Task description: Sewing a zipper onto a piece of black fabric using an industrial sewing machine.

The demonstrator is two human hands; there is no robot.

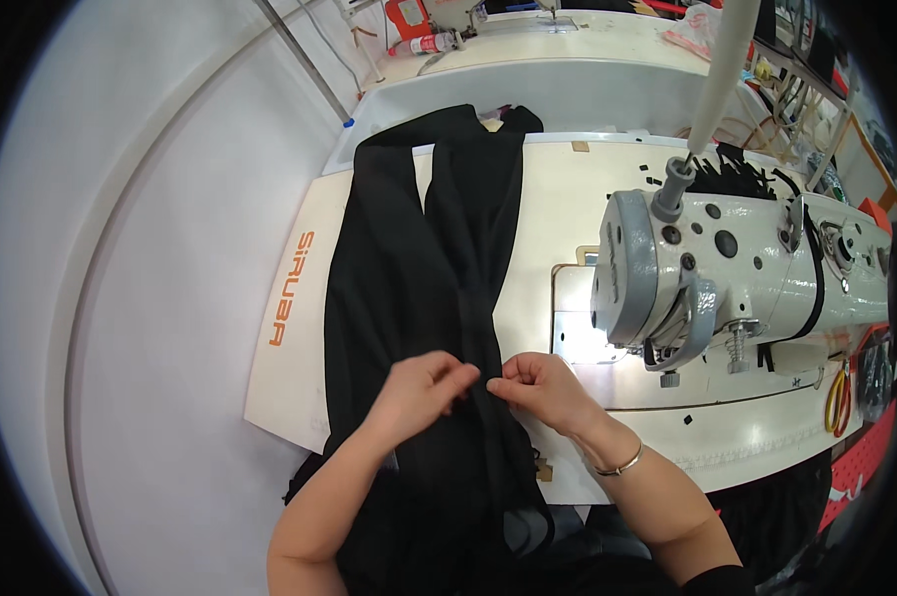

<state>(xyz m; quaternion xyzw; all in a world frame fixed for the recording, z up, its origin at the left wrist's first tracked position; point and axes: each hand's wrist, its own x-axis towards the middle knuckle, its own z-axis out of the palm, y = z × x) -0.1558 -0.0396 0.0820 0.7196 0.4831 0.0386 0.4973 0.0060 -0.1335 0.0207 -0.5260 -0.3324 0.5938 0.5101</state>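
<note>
- Through the head camera, I have the left hand [424, 395] narrowed, thumb and fingers pinching the black cloth [394, 288]; how much cloth sits between the fingertips is hidden from me.
- I see the right hand [543, 389] just beside it, thumb and forefinger also drawn together, pinching the same cloth near its right edge.
- The cloth lies under and between both hands. Beyond them it runs up the white tabletop [558, 223] in long folds, parting around a narrow gap; toward the person it hangs over the table's near edge.
- A silver bracelet [619, 461] circles the wrist behind the right hand.
- Right of the right hand, and apart from it, I see the white sewing machine [732, 243], its lit needle area nearest the hand.
- Farther right of that hand are scissors [838, 402] with yellow and red handles.
- Well beyond both hands, a plastic bottle [424, 45] lies on another table [607, 45].
</note>
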